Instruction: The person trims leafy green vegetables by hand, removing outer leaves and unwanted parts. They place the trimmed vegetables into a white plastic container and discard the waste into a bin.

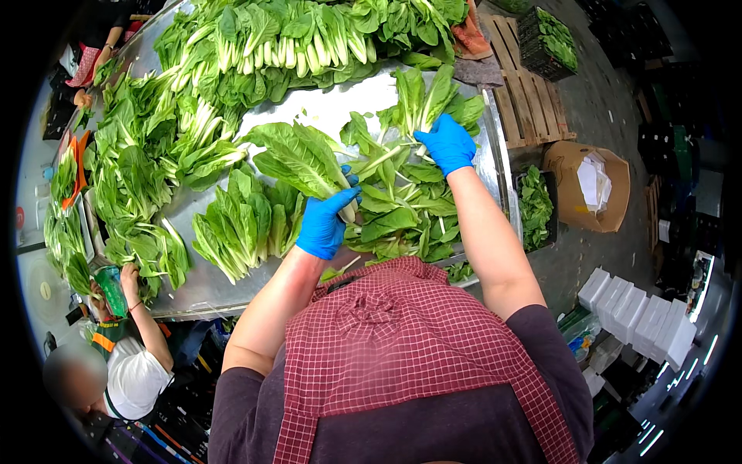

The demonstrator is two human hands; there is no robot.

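Note:
Both my hands wear blue gloves. My left hand (pixel 326 223) grips the pale stem end of a leafy green (pixel 298 156), whose broad leaves point up and to the left. With its fingers round the stalk base, my right hand (pixel 446 144) holds a small bunch of leafy greens (pixel 420 101). Loose leaves (pixel 400 214) lie heaped between and below my hands. Left of my left hand, a bundle of greens (pixel 235 226) rests on the metal table (pixel 197 209). Long rows of greens with white stalks (pixel 295 46) cover the table's far side.
A co-worker (pixel 136 359) handles greens and a green package at the lower left; another person's hand (pixel 83 98) is at the upper left. Right of the table are a crate of leaves (pixel 534 209), a cardboard box (pixel 614 203), a wooden pallet (pixel 527 104) and white boxes (pixel 637 316).

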